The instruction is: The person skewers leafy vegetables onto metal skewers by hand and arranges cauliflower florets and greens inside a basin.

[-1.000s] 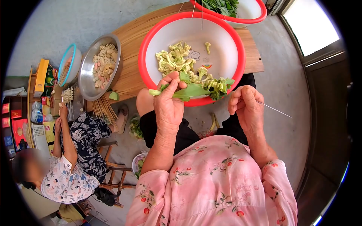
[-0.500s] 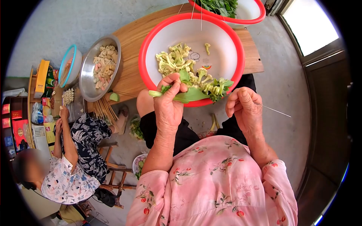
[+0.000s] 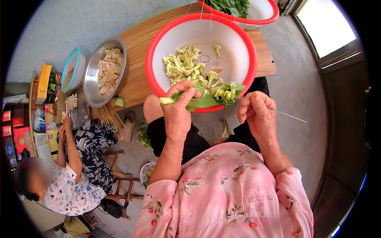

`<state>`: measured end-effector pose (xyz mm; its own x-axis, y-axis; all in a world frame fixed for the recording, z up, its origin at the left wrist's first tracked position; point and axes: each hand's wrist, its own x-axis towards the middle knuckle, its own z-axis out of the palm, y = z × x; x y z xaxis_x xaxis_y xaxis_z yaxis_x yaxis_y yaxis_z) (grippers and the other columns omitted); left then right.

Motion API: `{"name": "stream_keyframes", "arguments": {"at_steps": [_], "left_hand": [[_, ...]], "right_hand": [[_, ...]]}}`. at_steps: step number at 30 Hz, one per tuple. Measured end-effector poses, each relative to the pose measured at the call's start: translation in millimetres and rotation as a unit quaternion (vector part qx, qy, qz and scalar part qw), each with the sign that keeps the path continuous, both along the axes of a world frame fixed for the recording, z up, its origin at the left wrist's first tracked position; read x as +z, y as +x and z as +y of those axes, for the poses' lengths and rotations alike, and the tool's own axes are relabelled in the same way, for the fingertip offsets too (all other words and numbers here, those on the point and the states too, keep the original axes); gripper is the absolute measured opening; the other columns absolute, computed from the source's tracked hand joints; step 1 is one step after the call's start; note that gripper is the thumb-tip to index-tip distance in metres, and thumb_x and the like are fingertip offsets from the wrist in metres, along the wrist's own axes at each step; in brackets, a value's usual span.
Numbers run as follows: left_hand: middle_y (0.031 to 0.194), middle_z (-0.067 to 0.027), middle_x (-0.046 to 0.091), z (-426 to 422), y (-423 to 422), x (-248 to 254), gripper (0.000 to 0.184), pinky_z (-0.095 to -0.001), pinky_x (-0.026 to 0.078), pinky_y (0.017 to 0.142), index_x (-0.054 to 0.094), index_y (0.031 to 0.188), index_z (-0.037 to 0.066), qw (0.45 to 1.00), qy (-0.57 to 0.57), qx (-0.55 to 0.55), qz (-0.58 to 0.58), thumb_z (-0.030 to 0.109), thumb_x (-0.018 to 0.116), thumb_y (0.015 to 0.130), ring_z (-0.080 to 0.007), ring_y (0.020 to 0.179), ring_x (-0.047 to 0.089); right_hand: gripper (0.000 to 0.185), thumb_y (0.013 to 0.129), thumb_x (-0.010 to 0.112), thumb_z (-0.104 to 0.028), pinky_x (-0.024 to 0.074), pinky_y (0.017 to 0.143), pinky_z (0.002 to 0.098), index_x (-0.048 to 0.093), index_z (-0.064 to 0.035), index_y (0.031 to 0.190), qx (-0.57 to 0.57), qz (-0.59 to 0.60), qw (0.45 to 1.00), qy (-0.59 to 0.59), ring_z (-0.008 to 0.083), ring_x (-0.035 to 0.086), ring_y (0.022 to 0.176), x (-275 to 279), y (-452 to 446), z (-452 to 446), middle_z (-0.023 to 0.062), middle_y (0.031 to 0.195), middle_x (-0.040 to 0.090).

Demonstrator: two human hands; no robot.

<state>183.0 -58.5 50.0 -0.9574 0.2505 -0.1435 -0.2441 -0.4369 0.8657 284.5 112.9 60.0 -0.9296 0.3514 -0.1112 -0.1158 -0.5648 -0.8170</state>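
My left hand (image 3: 178, 113) is closed around a leafy green (image 3: 203, 101) with a pale stalk, over the near rim of a red-edged white basin (image 3: 151, 51). My right hand (image 3: 260, 115) pinches a thin metal skewer (image 3: 291, 116), whose free end sticks out to the right. Its other end points left into a bunch of folded greens (image 3: 227, 95) between my hands; how far it reaches in is hidden. Pale cauliflower florets (image 3: 182, 65) lie in the basin behind my left hand, with a small single piece (image 3: 217, 50) apart from them.
Behind stands another red-rimmed basin (image 3: 268, 18) of greens. Left on the wooden table (image 3: 139, 37) are a steel bowl (image 3: 89, 85) of pale food pieces and bamboo sticks (image 3: 109, 117). A seated person (image 3: 75, 186) at the left holds a loaded skewer. A dark door (image 3: 343, 99) is at the right.
My left hand has shifted slightly to the right with the leafy green, toward the bunch. My right hand and the skewer stay almost where they were.
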Motion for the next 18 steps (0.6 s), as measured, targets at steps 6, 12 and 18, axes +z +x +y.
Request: {"name": "stream_keyframes", "arguments": {"at_steps": [6, 12, 18], "left_hand": [[0.082, -0.0116, 0.064, -1.8, -1.3, 6.6, 0.014, -0.0268, 0.051, 0.061, 0.059, 0.096, 0.0, 0.995, 0.045, -0.015, -0.093, 0.006, 0.061, 0.084, -0.0167, 0.062, 0.062], [0.08, -0.0115, 0.063, -2.4, -0.5, 8.5, 0.013, -0.0265, 0.052, 0.06, 0.059, 0.094, 0.001, 0.989, 0.067, -0.011, -0.133, 0.007, 0.062, 0.083, -0.0173, 0.06, 0.062], [0.077, -0.0104, 0.063, -2.3, 1.9, 8.9, 0.013, -0.0262, 0.05, 0.056, 0.059, 0.092, 0.001, 0.984, 0.078, -0.017, -0.162, 0.008, 0.064, 0.082, -0.0169, 0.057, 0.06]], "right_hand": [[0.033, 0.091, 0.053, -0.029, 0.0433, 0.042, 0.0258, 0.058, 0.0005, 0.077, -0.014, 0.008, 1.0, 0.017, 0.0166, 0.053, 0.047, 1.5, 1.7, 1.4, 0.0099, 0.064, 0.058], [0.034, 0.091, 0.053, -0.03, 0.043, 0.042, 0.0255, 0.057, 0.0008, 0.077, -0.017, 0.015, 0.999, 0.033, 0.0166, 0.052, 0.047, 5.2, 2.3, -1.8, 0.0098, 0.064, 0.058], [0.035, 0.091, 0.053, -0.031, 0.0431, 0.043, 0.0253, 0.057, 0.0008, 0.076, -0.012, 0.017, 0.999, 0.029, 0.0164, 0.052, 0.047, 4.7, 1.9, -4.2, 0.0098, 0.063, 0.058]]}}
